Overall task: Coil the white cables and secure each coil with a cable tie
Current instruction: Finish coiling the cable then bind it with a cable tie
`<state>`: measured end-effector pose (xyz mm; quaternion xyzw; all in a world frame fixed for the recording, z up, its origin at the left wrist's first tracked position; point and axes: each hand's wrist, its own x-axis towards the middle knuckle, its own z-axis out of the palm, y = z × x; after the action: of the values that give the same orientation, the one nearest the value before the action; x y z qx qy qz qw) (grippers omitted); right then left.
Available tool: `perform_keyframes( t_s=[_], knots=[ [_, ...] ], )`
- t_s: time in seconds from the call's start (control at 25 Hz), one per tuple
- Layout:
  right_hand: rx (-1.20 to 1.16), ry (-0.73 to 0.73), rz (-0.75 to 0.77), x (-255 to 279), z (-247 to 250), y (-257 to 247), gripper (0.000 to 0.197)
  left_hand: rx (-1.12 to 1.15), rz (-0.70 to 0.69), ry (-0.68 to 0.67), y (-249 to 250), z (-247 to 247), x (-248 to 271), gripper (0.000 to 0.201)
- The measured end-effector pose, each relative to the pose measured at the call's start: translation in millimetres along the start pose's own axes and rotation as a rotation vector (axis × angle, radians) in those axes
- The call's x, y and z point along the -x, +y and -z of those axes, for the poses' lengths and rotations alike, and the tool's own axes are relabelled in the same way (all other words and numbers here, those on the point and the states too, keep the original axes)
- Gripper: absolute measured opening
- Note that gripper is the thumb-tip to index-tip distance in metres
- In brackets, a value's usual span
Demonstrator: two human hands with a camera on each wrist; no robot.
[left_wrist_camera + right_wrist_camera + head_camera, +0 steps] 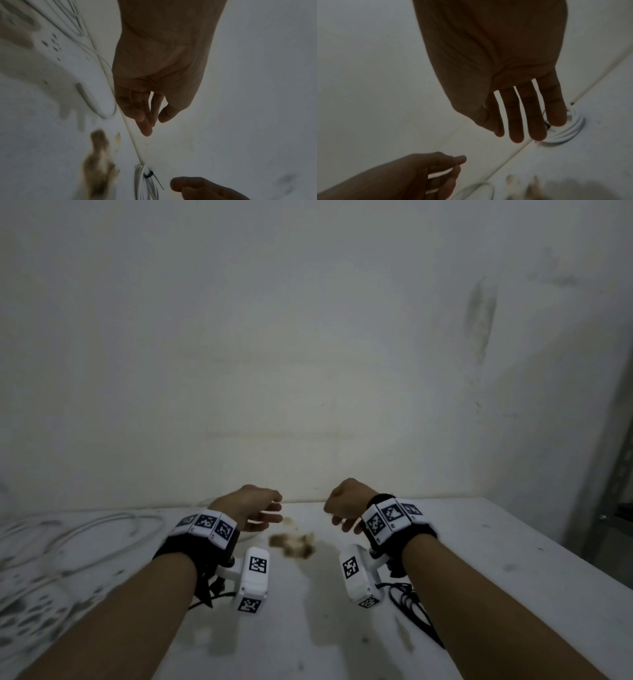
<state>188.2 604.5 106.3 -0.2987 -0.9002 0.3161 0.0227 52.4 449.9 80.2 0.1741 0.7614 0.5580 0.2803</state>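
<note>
Two hands above white table (479,559), both empty. Left hand (251,510) relaxed, fingers loosely extended; right hand (344,505) fingers straight, slightly spread. Coiled white cable (570,132): tight round bundle of several turns, black cable tie (148,174) cinched round it, tie tail sticking out; lies flat on table at wall edge, just past right fingertips. Loose white cable (102,529) sprawls in wide loops on table far left, long axis roughly left-right.

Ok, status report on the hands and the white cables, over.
Left hand and right hand open, holding nothing. Coiled white cable with black cable tie lies by the wall. Loose white cable uncoiled, left.
</note>
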Motion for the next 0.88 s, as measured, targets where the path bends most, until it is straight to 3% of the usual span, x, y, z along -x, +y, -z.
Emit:
perform_keyframes(
  t_s=[0.28,0.4,0.52,0.64,0.8,0.88],
  knots=[
    [0.325,-0.19,0.246,64.3,-56.3,-89.3,0.027,0.047,0.003,0.073,-34.8,98.1,79.3,0.018],
    [0.431,-0.353,0.38,79.6,-76.3,-133.3,0.026,0.079,0.016,0.175,-49.8,163.9,108.8,0.019],
    [0.513,-0.4,0.479,82.8,-103.1,-171.6,0.025,0.096,0.017,0.273,-64.1,214.4,134.5,0.021],
    [0.622,-0.49,0.563,85.9,-137.2,-196.0,0.03,0.042,0.038,0.303,-81.6,246.4,154.8,0.024],
    [0.863,-0.788,0.608,99.2,-184.2,-209.5,0.046,-0.031,0.049,0.284,-104.2,268.8,173.8,0.028],
    [0.935,-0.782,0.669,102.1,-204.2,-207.8,0.045,-0.069,0.052,0.243,-112.4,270.1,182.0,0.028]
  ],
)
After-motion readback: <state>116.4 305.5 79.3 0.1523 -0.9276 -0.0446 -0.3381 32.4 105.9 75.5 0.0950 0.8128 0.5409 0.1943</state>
